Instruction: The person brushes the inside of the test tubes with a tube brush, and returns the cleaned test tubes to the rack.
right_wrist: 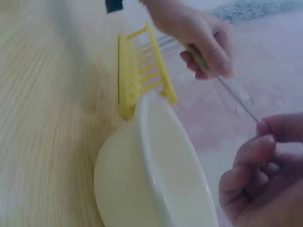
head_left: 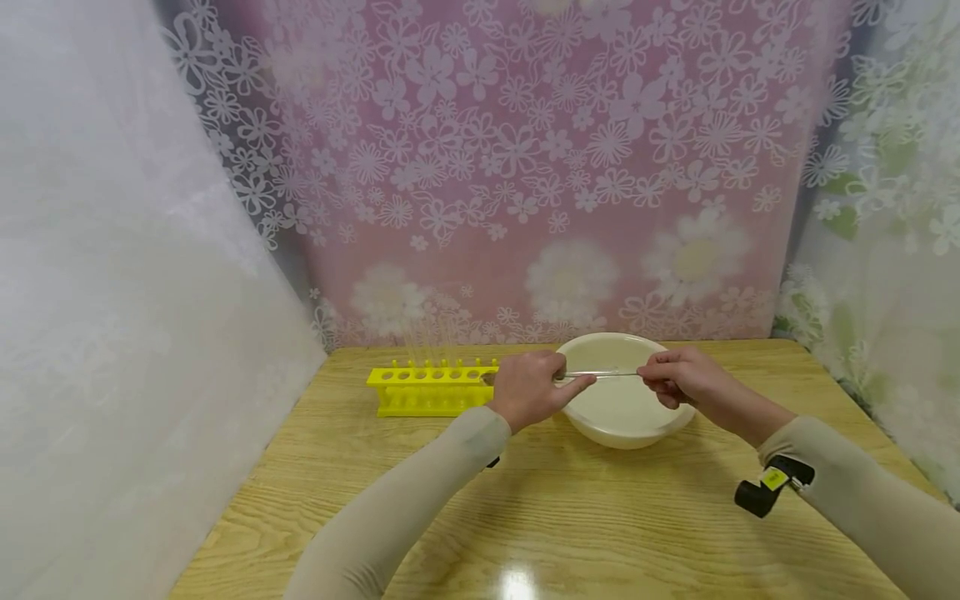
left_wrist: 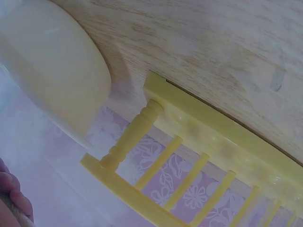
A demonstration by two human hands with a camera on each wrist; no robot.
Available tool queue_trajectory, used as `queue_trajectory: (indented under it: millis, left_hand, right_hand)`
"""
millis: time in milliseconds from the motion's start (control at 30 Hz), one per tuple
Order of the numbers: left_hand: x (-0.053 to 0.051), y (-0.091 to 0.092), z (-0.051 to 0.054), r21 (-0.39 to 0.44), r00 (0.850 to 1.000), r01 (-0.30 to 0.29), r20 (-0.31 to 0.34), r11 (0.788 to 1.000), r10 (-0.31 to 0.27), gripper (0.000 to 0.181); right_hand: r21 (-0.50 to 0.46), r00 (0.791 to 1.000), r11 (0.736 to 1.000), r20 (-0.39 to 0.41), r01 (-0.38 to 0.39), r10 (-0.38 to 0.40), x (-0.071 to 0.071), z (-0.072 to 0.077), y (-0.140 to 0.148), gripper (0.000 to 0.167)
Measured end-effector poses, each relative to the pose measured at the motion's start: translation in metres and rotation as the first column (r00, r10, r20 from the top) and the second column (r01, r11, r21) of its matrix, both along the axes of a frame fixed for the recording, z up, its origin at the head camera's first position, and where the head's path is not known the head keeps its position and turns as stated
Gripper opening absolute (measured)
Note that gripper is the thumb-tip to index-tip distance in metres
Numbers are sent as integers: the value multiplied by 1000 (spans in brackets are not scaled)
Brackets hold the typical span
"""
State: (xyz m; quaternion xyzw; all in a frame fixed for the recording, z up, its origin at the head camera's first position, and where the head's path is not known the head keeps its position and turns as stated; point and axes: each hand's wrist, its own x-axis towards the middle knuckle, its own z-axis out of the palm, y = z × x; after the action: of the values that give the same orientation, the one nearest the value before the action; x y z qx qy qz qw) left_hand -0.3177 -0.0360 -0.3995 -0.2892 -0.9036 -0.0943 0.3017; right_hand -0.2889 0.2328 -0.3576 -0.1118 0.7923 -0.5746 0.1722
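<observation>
Clear tube (right_wrist: 242, 94) held sideways over the cream bowl (head_left: 626, 435), and by the look of it the work is caught mid-way. The tube is gripped by the left hand (head_left: 528, 385), with fingers curled round it and the thumb laid along it, while the twisted wire (right_wrist: 252, 115) is pinched between thumb and fingertip of the right hand (head_left: 678, 379). Brownish bristles (head_left: 487, 378) can be made out by the left hand, so the brush head is probably well inside the tube — though that end is mostly covered, so it can't be sworn to. As for what's done: the tube is out of the yellow rack (head_left: 431, 410) and the wire has apparently been fed in through its mouth. What's left, at a guess: the scrubbing to be finished, the brush to be drawn out and the tube to be put back. Several more tubes (head_left: 429, 337) are stood upright at the rack's left part; whether those have been cleaned or are waiting can't be told.
</observation>
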Motion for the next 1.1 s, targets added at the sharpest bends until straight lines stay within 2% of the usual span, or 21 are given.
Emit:
queue_trajectory:
  millis: [133,233,300,367,433,467,500,533,567,600,700,733,767,800,833,867,900,933,1000,1033,1100]
  left_hand:
    - [0,0,0,-14,1000,0,0,1000,0,52]
    - [0,0,0,-8,1000,-6,11,1000,6,52]
    - [-1,0,0,-1,1000,-7,20,1000,7,51]
    - [-2,-1,-1,12,999,-4,32,1000,3,51]
    - [-2,-2,-1,26,999,6,46,1000,-7,51]
    - [-2,-3,-1,35,999,12,50,999,-14,51]
    - [-3,-3,-1,44,998,18,54,999,-20,52]
    - [-3,-4,-1,54,998,23,59,998,-26,52]
    - [-3,-4,0,61,998,27,61,998,-31,52]
    - [-3,-5,0,70,997,33,64,997,-37,52]
    - [-4,-6,0,76,996,45,69,996,-50,52]
    - [-4,-6,0,73,996,47,72,996,-53,52]
    - [-4,-6,-1,68,996,48,76,997,-53,52]
    - [-4,-6,-1,62,995,48,80,997,-53,52]
    - [-5,-6,-2,56,995,48,80,997,-52,53]
    - [-5,-6,-2,51,996,45,80,998,-49,53]
    - [-5,-6,-3,46,996,43,78,998,-47,53]
    - [-5,-6,-3,43,996,41,76,998,-45,52]
    - [-5,-6,-4,39,997,38,66,999,-40,52]
    - [-5,-6,-4,38,998,37,58,999,-39,52]
    - [-5,-7,-5,33,998,38,45,999,-39,52]
  right_hand:
    - [-66,998,998,66,-14,19,1,2,-1,28]
    - [-36,999,999,35,-12,13,1,2,-2,28]
    - [28,999,1000,-39,1,0,2,0,-2,29]
    - [100,989,995,-146,29,-14,3,-4,-2,31]
    - [162,958,985,-288,60,-11,5,-8,-2,29]
    - [199,927,977,-375,78,2,6,-11,-3,26]
    - [238,881,966,-472,99,27,7,-13,-3,22]
    - [275,819,953,-571,125,58,8,-16,-4,17]
    - [310,741,937,-665,158,95,8,-18,-5,11]
    - [340,648,920,-749,198,138,9,-20,-5,7]
    - [370,337,871,-905,323,259,7,-24,-6,11]
    - [364,253,864,-924,347,288,6,-25,-5,17]
    - [358,181,860,-933,363,312,5,-26,-5,26]
    - [353,122,859,-936,372,331,5,-27,-4,35]
    - [350,75,858,-934,375,348,4,-28,-3,43]
    - [350,39,858,-931,377,363,3,-28,-3,50]
    - [352,13,856,-927,379,376,3,-28,-2,53]
    - [357,-3,854,-922,378,387,2,-28,-2,54]
    - [369,-15,846,-914,384,406,2,-28,-1,55]
    - [373,-11,843,-913,387,409,2,-27,-1,55]
    - [379,13,841,-914,386,406,2,-27,-1,56]
